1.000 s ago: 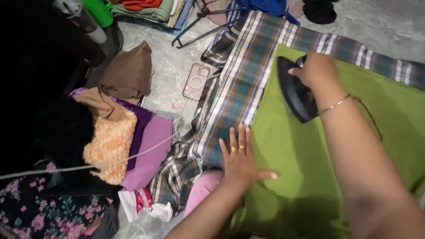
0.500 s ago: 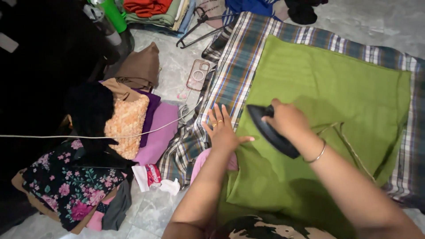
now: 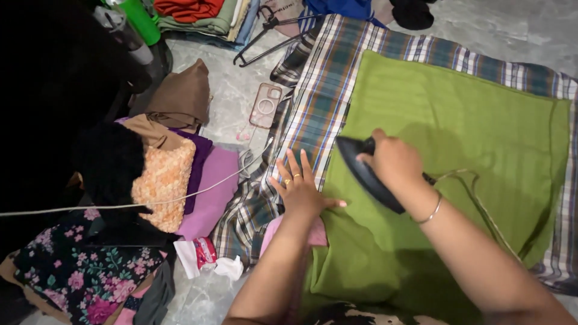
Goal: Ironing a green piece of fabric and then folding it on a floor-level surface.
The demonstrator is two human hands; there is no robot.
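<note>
A green cloth (image 3: 457,120) lies spread over a plaid blanket (image 3: 328,90) on the floor. My right hand (image 3: 394,159) grips the handle of a black iron (image 3: 364,174), which rests on the near left part of the green cloth. My left hand (image 3: 298,189) lies flat with fingers spread on the plaid blanket, its thumb touching the green cloth's left edge. A thin cord (image 3: 475,192) trails across the green cloth behind my right wrist.
A heap of folded clothes (image 3: 162,174) sits to the left, with a floral garment (image 3: 84,265) nearer me. A phone in a clear case (image 3: 265,105) lies on the grey floor. Black hangers (image 3: 271,33), a green bottle (image 3: 139,18) and stacked clothes (image 3: 205,15) are at the back.
My right hand pulled the iron from the far corner of the green cloth back to its near left part. My left hand shifted slightly left onto the plaid blanket.
</note>
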